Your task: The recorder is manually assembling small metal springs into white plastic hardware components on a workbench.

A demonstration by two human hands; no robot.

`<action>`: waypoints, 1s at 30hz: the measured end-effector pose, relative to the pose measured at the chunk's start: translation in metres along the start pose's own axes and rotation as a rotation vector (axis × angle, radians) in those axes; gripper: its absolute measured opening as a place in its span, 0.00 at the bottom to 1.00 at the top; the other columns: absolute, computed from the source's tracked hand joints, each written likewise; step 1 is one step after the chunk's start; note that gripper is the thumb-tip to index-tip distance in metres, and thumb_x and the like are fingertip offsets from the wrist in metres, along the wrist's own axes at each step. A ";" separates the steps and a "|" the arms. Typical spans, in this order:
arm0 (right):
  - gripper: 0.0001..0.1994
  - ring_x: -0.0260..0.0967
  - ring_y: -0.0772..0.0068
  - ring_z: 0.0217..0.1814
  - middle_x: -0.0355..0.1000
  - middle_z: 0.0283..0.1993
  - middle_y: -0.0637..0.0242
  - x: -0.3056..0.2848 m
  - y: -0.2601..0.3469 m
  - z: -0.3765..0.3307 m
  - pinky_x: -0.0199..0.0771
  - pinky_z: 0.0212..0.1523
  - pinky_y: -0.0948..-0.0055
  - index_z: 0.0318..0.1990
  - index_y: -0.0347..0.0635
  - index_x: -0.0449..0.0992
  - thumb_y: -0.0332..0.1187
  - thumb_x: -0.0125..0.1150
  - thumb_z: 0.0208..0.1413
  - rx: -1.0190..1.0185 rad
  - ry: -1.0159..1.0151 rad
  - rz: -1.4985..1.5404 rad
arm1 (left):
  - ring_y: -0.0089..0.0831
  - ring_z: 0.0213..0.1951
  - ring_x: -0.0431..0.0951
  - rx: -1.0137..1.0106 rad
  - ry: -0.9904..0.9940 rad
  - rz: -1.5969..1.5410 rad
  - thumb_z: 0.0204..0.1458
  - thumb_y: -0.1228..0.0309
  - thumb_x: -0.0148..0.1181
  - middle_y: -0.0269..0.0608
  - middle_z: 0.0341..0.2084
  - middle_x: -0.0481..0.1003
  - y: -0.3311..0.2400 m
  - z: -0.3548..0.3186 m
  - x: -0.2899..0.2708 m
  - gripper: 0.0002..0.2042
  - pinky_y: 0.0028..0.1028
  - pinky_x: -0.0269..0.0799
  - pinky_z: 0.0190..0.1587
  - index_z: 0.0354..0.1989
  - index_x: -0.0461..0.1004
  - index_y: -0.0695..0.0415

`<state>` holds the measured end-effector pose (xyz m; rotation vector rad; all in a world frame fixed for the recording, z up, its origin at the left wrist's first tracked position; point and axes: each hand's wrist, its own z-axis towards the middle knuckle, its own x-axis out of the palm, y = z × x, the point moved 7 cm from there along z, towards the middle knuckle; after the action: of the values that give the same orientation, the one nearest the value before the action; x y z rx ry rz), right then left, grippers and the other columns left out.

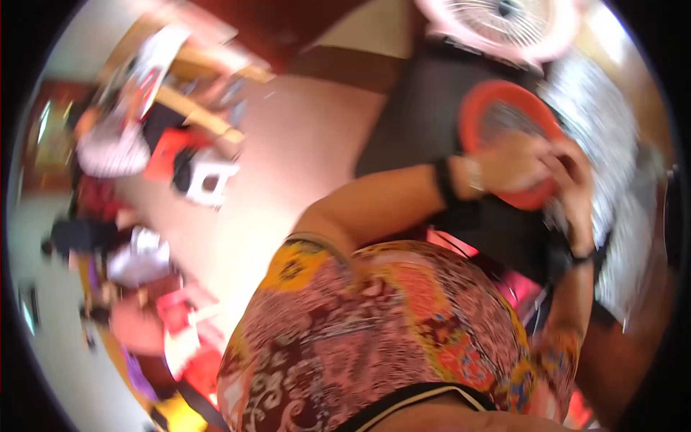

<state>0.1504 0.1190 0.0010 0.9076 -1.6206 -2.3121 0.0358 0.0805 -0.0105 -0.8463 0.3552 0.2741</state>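
Note:
Both of my hands meet above the near right rim of a round orange-red basin (pixel 475 108). My left hand (pixel 507 162), with a dark band and a bracelet at the wrist, has its fingers closed together. Against its fingertips, my right hand (pixel 574 176) is bent inward with its fingers closed too. Whatever they pinch is too small and blurred to make out. Inside the basin lies a greyish heap of small thin pieces (pixel 507 119), partly covered by my left hand.
The basin rests on a dark table (pixel 414 119). A pink round fan (pixel 504 14) stands beyond it. Shiny clear plastic wrapping (pixel 604 122) lies along the right. At the left, other people sit near a white stool (pixel 209 180) and a wooden bench (pixel 194 111).

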 end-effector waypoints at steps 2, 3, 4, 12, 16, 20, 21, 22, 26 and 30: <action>0.06 0.67 0.78 0.41 0.70 0.37 0.70 -0.013 -0.012 -0.007 0.66 0.44 0.80 0.40 0.39 0.72 0.22 0.55 0.55 0.009 0.013 0.032 | 0.47 0.30 0.77 -0.258 0.051 -0.180 0.43 0.66 0.54 0.54 0.23 0.74 0.001 0.003 0.004 0.10 0.38 0.71 0.32 0.26 0.75 0.61; 0.06 0.66 0.80 0.41 0.69 0.37 0.71 -0.003 -0.013 -0.004 0.65 0.44 0.81 0.40 0.39 0.72 0.22 0.53 0.56 -0.002 0.061 -0.004 | 0.47 0.30 0.77 -0.309 0.067 -0.134 0.44 0.67 0.54 0.54 0.23 0.74 0.004 -0.004 -0.007 0.10 0.38 0.71 0.33 0.26 0.75 0.61; 0.05 0.65 0.81 0.41 0.68 0.37 0.72 -0.001 -0.012 -0.001 0.63 0.44 0.82 0.40 0.39 0.71 0.22 0.53 0.57 -0.005 0.053 0.026 | 0.47 0.30 0.78 -0.345 0.088 -0.115 0.44 0.67 0.53 0.54 0.23 0.75 0.002 -0.005 -0.011 0.09 0.38 0.71 0.33 0.26 0.75 0.61; 0.03 0.60 0.83 0.40 0.66 0.37 0.73 -0.007 -0.025 0.000 0.58 0.46 0.82 0.38 0.38 0.70 0.23 0.51 0.58 0.065 0.057 0.092 | 0.49 0.34 0.77 -0.467 0.256 -0.031 0.43 0.67 0.51 0.54 0.26 0.76 0.015 -0.001 0.004 0.12 0.40 0.71 0.38 0.27 0.76 0.62; 0.04 0.61 0.81 0.42 0.66 0.39 0.72 -0.016 -0.029 -0.004 0.59 0.48 0.81 0.40 0.37 0.70 0.23 0.52 0.58 0.050 0.013 0.052 | 0.49 0.34 0.77 -0.406 0.258 -0.064 0.43 0.66 0.51 0.54 0.27 0.76 0.021 0.004 0.018 0.12 0.40 0.71 0.38 0.27 0.76 0.62; 0.06 0.62 0.80 0.45 0.66 0.42 0.71 -0.019 -0.035 -0.007 0.59 0.51 0.80 0.42 0.36 0.70 0.22 0.52 0.58 0.006 0.015 0.051 | 0.47 0.33 0.77 -0.443 0.298 -0.055 0.39 0.67 0.52 0.52 0.26 0.76 0.030 0.003 0.028 0.12 0.39 0.70 0.37 0.28 0.78 0.60; 0.06 0.62 0.80 0.45 0.66 0.42 0.71 -0.018 -0.034 -0.007 0.59 0.51 0.80 0.42 0.36 0.70 0.22 0.52 0.58 0.001 0.023 0.056 | 0.47 0.33 0.77 -0.468 0.307 -0.070 0.38 0.67 0.53 0.52 0.26 0.76 0.028 0.002 0.026 0.12 0.39 0.70 0.37 0.28 0.78 0.60; 0.06 0.62 0.79 0.45 0.66 0.42 0.70 -0.018 -0.034 -0.007 0.59 0.52 0.79 0.42 0.36 0.70 0.23 0.52 0.58 0.007 0.018 0.046 | 0.47 0.33 0.77 -0.473 0.300 -0.063 0.38 0.67 0.53 0.52 0.26 0.76 0.026 0.001 0.021 0.12 0.39 0.70 0.37 0.28 0.78 0.60; 0.07 0.63 0.78 0.48 0.67 0.44 0.69 -0.026 -0.044 -0.007 0.60 0.53 0.77 0.44 0.35 0.70 0.23 0.49 0.59 0.029 0.006 0.042 | 0.48 0.33 0.77 -0.421 0.321 -0.062 0.45 0.67 0.50 0.53 0.26 0.76 0.013 0.004 0.010 0.12 0.40 0.71 0.37 0.29 0.77 0.63; 0.07 0.62 0.79 0.46 0.67 0.43 0.69 -0.023 -0.035 -0.006 0.59 0.53 0.78 0.44 0.35 0.70 0.25 0.49 0.61 0.000 -0.061 0.004 | 0.47 0.33 0.77 -0.400 0.308 -0.029 0.43 0.68 0.51 0.53 0.25 0.76 0.016 0.005 0.012 0.11 0.40 0.71 0.37 0.28 0.77 0.63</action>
<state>0.1796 0.1386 -0.0231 0.8412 -1.6441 -2.3590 0.0414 0.0955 -0.0229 -1.2921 0.5860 0.1897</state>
